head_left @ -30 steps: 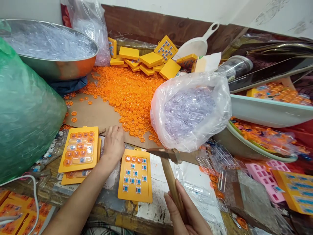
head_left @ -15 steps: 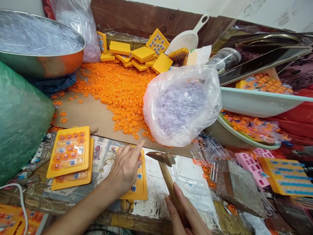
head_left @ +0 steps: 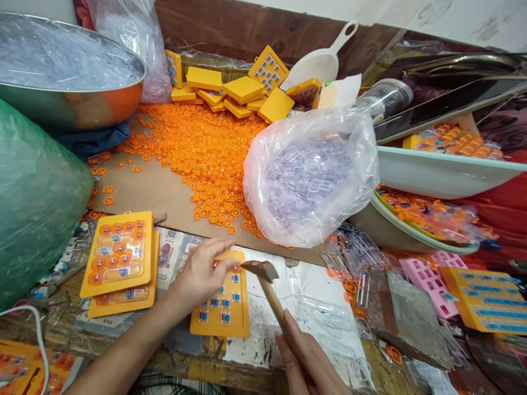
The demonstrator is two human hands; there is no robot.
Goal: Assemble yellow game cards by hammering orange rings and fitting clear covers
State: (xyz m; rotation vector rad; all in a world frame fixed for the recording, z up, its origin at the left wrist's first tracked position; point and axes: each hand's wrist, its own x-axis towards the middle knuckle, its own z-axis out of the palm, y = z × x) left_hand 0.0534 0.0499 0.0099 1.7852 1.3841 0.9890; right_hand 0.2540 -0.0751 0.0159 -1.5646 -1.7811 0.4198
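Note:
My right hand [head_left: 307, 356] is wrapped round the wooden handle of a hammer [head_left: 269, 291]. The hammer's dark metal head is just over the upper right corner of a yellow board [head_left: 241, 321] lying at the bench edge. Small blue-and-white pieces [head_left: 214, 302] sit in the board's slots, and an orange ring shows near its top. Above the board's upper left part is my left hand [head_left: 203, 271], its thumb and index finger stretched out and apart, with nothing visible between them. The hand hides part of the board.
Left of the hand are stacked yellow boards [head_left: 117, 255] fitted with orange rings and clear pieces. Behind lie a heap of orange rings [head_left: 206, 159] and a plastic bag [head_left: 308, 230] of clear parts. A stone block [head_left: 415, 318] and loose clear clips [head_left: 325, 312] lie right.
My left hand has shifted left and tilted, uncovering more of the board's blue-and-white pieces. The hammer has moved left, bringing its head to the board's corner.

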